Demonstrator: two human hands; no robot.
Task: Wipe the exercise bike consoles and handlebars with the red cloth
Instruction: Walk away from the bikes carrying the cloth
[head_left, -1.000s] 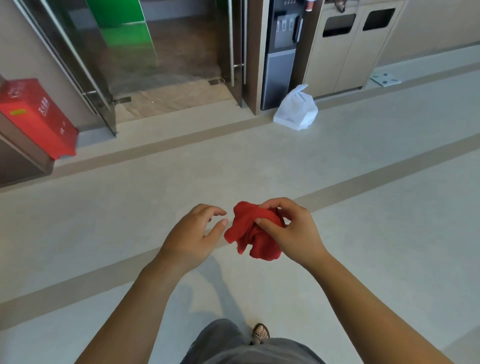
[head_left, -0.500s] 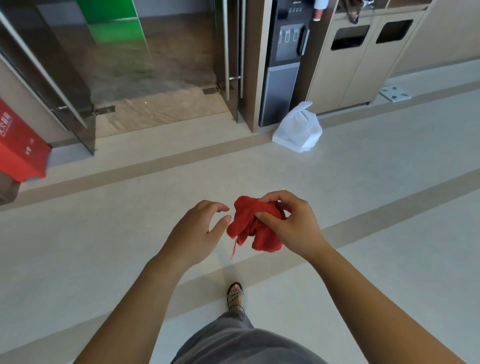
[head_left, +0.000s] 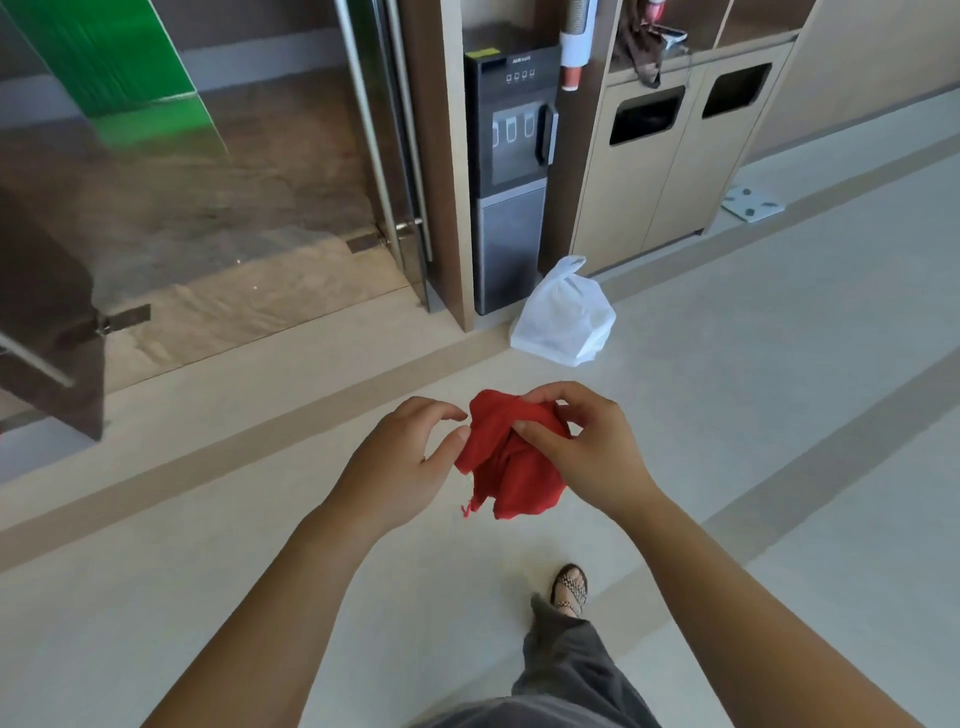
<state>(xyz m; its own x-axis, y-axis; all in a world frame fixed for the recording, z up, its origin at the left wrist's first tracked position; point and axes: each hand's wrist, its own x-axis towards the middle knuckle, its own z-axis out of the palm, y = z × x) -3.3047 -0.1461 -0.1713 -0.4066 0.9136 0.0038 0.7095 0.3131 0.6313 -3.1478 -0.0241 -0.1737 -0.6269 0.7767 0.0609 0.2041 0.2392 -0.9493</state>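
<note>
The right hand (head_left: 597, 457) pinches the bunched red cloth (head_left: 506, 457) in mid-air above bare floor (head_left: 753, 415). The left hand (head_left: 405, 457), fingers curled and loosely parted, touches the cloth's left edge. A white plastic bag (head_left: 563, 317) sits beyond, beside the water dispenser (head_left: 509, 171).

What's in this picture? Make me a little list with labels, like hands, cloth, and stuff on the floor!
right hand: pinching the bunched red cloth
left hand: open, thumb at the cloth's edge, not gripping
cloth: crumpled, loose thread hanging down
on the floor: white plastic bag beside the water dispenser
behind: two bins, glass door
exercise bikes: none in view
foot: in a sandal, stepping forward
</note>
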